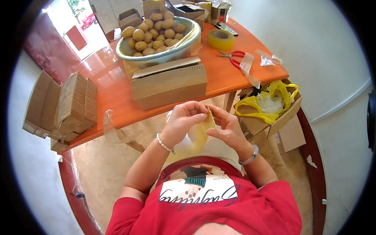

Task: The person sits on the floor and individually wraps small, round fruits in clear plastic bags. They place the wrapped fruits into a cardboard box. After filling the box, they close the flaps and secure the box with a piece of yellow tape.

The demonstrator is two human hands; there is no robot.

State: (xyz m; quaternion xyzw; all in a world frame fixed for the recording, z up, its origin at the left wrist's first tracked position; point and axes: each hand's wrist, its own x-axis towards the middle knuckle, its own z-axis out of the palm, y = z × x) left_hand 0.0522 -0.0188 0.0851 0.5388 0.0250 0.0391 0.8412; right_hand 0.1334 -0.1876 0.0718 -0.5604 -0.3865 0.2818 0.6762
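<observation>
My left hand (pixel 186 119) and my right hand (pixel 227 126) are raised in front of my lap, just off the table's near edge. Between them they pinch a strip of translucent yellowish tape (pixel 209 122), its top edge at my fingertips and its lower part hanging towards my lap. Beyond my hands stands a long cardboard box (pixel 173 86) at the table's edge. Behind it, a large basin (pixel 164 60) lined with yellowish plastic holds a heap of potatoes (pixel 158 35). On the right of the table lie a roll of yellow tape (pixel 221 39) and red-handled scissors (pixel 235 57).
Stacked cardboard boxes (pixel 73 102) stand at the left end of the orange table (pixel 114 97). Tape pieces hang from its near edge. At the right, an open carton (pixel 283 117) holds a yellow plastic bag (pixel 271 101). More small boxes (pixel 191 11) stand behind the basin.
</observation>
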